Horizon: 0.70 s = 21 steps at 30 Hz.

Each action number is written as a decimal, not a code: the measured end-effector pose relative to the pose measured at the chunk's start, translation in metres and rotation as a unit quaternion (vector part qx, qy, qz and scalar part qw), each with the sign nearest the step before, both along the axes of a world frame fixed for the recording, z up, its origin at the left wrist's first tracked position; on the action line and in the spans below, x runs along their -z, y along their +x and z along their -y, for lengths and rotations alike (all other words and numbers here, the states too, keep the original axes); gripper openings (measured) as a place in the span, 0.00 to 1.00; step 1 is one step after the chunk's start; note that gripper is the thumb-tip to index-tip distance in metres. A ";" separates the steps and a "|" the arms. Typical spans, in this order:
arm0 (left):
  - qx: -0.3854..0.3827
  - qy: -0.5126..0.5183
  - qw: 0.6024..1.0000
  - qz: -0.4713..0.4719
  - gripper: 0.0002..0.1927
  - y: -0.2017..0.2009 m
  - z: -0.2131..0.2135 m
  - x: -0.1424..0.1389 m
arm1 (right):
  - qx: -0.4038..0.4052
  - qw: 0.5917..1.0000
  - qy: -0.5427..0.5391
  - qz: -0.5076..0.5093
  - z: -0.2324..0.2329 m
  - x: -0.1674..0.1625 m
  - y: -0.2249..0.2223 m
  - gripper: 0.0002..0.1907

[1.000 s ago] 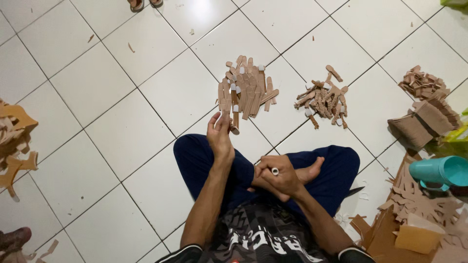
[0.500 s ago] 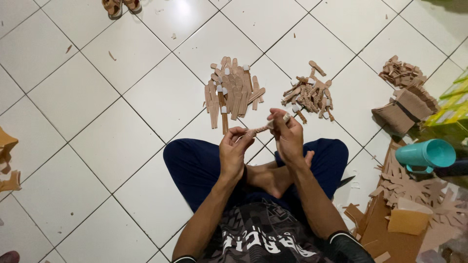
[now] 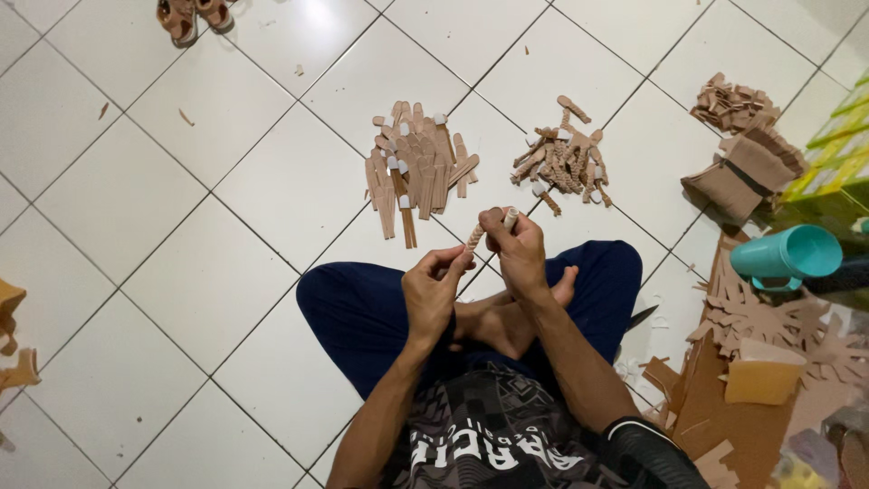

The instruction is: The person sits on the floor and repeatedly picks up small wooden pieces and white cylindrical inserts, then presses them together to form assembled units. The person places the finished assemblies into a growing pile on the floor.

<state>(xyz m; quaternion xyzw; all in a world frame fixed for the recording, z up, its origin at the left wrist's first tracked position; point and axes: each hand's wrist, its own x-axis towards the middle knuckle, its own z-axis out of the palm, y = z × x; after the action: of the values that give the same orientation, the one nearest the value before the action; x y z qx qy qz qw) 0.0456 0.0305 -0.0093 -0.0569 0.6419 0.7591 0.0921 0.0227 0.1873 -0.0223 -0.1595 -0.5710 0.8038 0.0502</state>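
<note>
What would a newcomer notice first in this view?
First, the two hands at centre: the left hand and right hand hold a small twisted tan strip between them, above crossed legs on white floor tiles. Just beyond lie a pile of flat strips and, right of it, a pile of twisted pieces. A teal cup lies on its side at the right among cardboard scraps.

— How were the hands placed?
— Both were raised in front of the crossed legs. The left hand (image 3: 433,288) pinched from below, fingers curled.
— And the right?
— The right hand (image 3: 518,246) sat higher, fingers bent, thumb seemingly pressed on top. Forearms angled inward, wrists close.
</note>
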 end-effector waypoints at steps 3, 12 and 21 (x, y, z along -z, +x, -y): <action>-0.007 0.010 1.000 0.016 0.13 0.003 -0.005 0.023 | 0.019 1.000 -0.001 0.001 0.006 0.023 0.007 0.11; 0.017 -0.001 0.997 0.077 0.19 0.031 0.010 0.074 | 0.119 0.981 -0.152 0.010 -0.055 0.031 -0.024 0.09; -0.058 -0.027 0.992 0.104 0.16 0.003 0.044 0.084 | -0.097 0.888 0.377 0.244 -0.074 0.070 -0.006 0.24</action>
<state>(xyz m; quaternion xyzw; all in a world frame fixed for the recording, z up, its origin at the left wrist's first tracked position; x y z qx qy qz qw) 0.0490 -0.0130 -0.0930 -0.1754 0.6443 0.7357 0.1130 0.0164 0.2613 -0.0928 -0.2639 -0.8381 0.4641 -0.1124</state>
